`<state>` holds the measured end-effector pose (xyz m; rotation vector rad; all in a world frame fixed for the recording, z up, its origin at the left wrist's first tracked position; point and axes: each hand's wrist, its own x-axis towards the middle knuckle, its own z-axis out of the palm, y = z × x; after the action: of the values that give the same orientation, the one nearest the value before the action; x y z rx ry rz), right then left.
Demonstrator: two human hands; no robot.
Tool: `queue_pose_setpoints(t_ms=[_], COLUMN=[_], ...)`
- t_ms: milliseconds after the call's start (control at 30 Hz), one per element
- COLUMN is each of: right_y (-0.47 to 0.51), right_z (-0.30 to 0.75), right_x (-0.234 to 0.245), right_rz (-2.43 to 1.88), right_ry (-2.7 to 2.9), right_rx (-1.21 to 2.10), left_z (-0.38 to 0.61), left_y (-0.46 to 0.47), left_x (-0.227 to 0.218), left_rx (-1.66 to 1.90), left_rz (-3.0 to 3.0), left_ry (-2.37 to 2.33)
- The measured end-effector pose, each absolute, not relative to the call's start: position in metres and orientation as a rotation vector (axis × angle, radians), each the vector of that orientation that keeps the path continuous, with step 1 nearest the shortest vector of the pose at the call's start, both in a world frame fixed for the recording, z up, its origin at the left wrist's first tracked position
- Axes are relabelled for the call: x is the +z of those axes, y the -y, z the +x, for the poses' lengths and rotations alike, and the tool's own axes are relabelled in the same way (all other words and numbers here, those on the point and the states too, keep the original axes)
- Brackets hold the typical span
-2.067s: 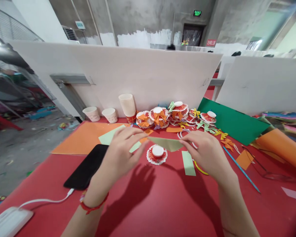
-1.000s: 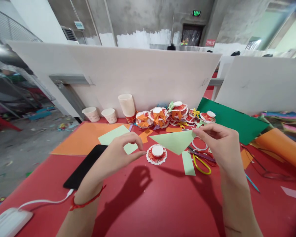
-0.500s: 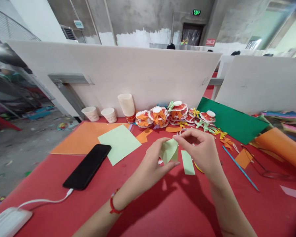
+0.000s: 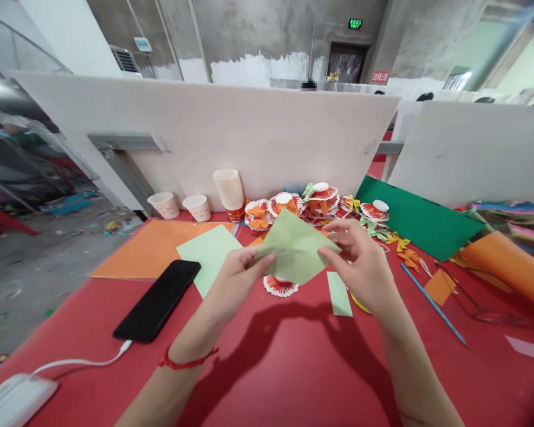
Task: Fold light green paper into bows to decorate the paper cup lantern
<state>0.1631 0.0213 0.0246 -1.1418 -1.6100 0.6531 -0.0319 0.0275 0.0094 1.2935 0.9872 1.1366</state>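
Observation:
A light green square of paper (image 4: 296, 249) with faint creases is spread out between my hands, above the red table (image 4: 267, 367). My left hand (image 4: 242, 270) pinches its left corner, with a red cord bracelet around that wrist. My right hand (image 4: 353, 255) pinches the right corner between thumb and fingers. Beneath the paper, partly covered by it, lies a red and white fringed paper-cup piece (image 4: 281, 287). A narrow green paper strip (image 4: 339, 294) rests on the table below my right hand.
Fringed cups with paper bows (image 4: 323, 198) cluster by the white partition (image 4: 267, 136). Paper cups (image 4: 197, 207) stand to their left. A black phone (image 4: 158, 301), cabled to a white power bank (image 4: 18, 400), lies at left. Blue stick (image 4: 434, 303) and orange paper roll (image 4: 511, 267) lie right.
The green paper was folded up between my hands and is now opened flat into a diamond. My left hand has moved left, and the fringed piece below shows more.

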Motion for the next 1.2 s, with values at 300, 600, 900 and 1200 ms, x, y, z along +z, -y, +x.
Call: queue_pose_setpoints(t_ms=[300,600,900,1200], right_y=[-0.021,-0.019,-0.009,-0.008], right_z=[0.174,0.182,0.164,0.152], right_x=[0.029,0.034,0.029,0.03], right_rz=[-1.06,-0.927,-0.793,-1.005], right_ry=[1.557,1.738,2.093,1.753], right_rx=[0.673,0.613,0.283,0.724], left_z=[-0.045,-0.059,-0.038,-0.027], left_y=[-0.026,-0.022,-0.016,-0.02], left_x=[0.026,0.033,0.024,0.019], left_rx=[1.252,1.143,0.965,1.337], left_rz=[1.358,1.783,1.812,1.211], left_ry=[-1.056,-0.923,-1.104,-1.012])
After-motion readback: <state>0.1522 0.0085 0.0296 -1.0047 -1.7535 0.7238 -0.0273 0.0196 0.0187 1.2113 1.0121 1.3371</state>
